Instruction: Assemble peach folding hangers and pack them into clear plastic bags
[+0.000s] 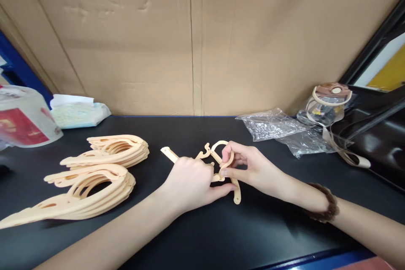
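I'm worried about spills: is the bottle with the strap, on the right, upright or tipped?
Upright: the bottle has its brown lid at the top, its see-through body below.

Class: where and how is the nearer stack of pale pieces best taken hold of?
Probably grip the nearer stack at its rounded right end, coming from the right: the curved layers gather closely there, while the left end splits into tapering tips. The farther stack lies just behind, so a rear approach looks awkward.
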Tool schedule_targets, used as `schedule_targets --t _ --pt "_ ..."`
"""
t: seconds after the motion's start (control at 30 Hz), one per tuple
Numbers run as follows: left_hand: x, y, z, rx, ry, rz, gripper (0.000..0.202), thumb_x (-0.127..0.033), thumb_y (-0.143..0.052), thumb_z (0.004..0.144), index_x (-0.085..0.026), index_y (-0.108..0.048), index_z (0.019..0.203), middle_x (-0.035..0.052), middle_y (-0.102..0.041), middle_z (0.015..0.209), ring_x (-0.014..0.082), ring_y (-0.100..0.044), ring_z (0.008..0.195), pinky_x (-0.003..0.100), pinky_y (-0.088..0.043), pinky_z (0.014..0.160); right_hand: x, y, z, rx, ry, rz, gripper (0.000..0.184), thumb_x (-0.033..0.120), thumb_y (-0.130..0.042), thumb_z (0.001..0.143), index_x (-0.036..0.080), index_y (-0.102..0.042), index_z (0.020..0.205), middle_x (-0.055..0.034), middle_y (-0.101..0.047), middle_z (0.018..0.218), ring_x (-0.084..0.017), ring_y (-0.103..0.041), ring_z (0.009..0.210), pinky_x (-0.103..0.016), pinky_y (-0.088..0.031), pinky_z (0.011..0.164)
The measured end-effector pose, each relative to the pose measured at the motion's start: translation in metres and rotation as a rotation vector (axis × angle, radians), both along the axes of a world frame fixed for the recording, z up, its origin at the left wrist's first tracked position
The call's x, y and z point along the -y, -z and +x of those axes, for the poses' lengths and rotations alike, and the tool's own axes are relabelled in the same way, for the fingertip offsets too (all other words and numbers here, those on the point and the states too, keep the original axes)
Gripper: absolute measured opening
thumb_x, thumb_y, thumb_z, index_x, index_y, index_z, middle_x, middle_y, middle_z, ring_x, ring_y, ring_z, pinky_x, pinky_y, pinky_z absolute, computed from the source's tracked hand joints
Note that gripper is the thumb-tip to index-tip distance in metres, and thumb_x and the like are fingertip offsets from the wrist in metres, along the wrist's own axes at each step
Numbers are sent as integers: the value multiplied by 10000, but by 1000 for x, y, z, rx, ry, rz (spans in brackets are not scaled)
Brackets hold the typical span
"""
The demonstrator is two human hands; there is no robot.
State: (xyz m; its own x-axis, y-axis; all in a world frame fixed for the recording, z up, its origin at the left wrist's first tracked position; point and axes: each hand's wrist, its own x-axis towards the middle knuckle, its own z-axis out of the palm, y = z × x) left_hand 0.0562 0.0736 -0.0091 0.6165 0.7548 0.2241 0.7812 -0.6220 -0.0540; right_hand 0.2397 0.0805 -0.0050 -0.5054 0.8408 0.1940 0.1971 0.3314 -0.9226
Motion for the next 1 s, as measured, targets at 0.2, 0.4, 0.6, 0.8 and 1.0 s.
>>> schedule_targets --t 0.2,0.4,0.6,0.8,1.0 --pt "2 -16 -5 189 -62 -124 326 -422 -376 940 -197 -516 750 -23 -569 560 178 -559 476 263 -248 489 -8 1 6 -6 83 220 83 255 -593 914 225 -516 920 29 -582 894 -110 -601 814 -256 -496 764" --pt "1 -24 -11 351 -149 -196 267 -354 -216 1012 -239 -454 1042 -70 -527 578 170 -559 514 256 -307 526 -9 4 12 353 249 521 230 364 -589 908 246 -443 1041 -5 -563 1005 -150 -584 797 -312 -481 686" --pt "-9 -17 -16 516 -313 -254 251 -404 -257 1004 -282 -475 1026 -90 -624 669 158 -603 577 271 -344 571 -3 0 14 895 206 521 120 281 -594 866 206 -517 812 -44 -583 885 -206 -578 765 -319 -405 607" --pt "-13 -11 -17 709 -266 -375 201 -410 -346 988 -301 -513 1007 -89 -636 781 127 -608 636 266 -391 614 -10 -11 23 770 278 312 206 271 -353 978 218 -462 811 3 -575 697 -153 -498 582 -302 -340 566" --pt "-14 -8 -14 869 -174 -391 224 -430 -382 986 -275 -541 1014 -30 -581 807 155 -573 754 271 -422 640 -10 -11 20 514 167 292 288 275 -285 1011 218 -390 748 38 -445 651 -126 -402 571 -286 -317 570"
